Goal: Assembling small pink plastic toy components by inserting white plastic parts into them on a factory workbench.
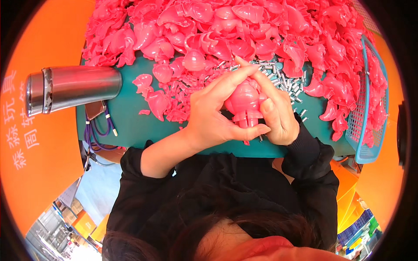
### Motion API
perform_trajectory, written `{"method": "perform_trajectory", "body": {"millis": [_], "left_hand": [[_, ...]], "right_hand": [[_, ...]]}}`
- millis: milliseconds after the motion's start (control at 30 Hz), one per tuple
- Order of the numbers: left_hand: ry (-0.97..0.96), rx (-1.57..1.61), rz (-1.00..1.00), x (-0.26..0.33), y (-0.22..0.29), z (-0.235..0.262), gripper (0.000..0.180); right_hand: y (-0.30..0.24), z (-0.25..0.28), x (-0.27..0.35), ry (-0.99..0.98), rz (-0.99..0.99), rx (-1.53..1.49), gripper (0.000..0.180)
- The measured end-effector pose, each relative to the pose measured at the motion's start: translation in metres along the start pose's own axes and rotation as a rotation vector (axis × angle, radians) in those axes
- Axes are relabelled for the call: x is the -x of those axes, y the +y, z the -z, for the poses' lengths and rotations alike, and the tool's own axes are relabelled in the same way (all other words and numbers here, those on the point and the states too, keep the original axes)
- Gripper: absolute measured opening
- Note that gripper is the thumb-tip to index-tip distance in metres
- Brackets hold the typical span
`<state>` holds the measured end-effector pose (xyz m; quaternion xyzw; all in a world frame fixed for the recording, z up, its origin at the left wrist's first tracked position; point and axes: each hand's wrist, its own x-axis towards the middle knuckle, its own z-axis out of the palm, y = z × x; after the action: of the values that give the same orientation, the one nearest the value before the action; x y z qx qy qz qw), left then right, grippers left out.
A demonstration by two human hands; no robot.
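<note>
On green work surface (139, 115), far edge: lg. pile of pink plastic shells (248, 14). By near edge, ctr.: L hand (208, 111) & R hand (282, 124), both gripping 1 pink bulbous plastic piece (244, 99) betw. them, neither nearer; long axis approx. near–far, narrow end twd. near edge. Beyond: sm. silver metal pins (285, 82).

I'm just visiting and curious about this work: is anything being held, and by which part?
Yes, a glossy pink piece: the left hand and right hand cup its rounded body, with the left thumb across its narrow near end.
</note>
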<state>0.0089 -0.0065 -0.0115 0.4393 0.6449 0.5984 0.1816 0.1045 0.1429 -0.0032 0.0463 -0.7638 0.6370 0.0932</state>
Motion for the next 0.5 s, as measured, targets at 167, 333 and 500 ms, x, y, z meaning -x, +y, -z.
{"method": "perform_trajectory", "body": {"millis": [167,333,500], "left_hand": [[0.018,-0.061,-0.058,-0.001,0.000,-0.001,0.087],[0.142,-0.290,-0.220,-0.003,0.005,-0.007,0.089],[0.222,-0.337,-0.252,-0.002,0.009,-0.010,0.093]], "right_hand": [[0.003,0.005,0.004,-0.028,-0.009,0.009,0.052],[0.009,-0.002,0.002,-0.044,-0.077,-0.213,0.055],[0.010,-0.007,0.000,-0.014,-0.092,-0.436,0.060]]}}
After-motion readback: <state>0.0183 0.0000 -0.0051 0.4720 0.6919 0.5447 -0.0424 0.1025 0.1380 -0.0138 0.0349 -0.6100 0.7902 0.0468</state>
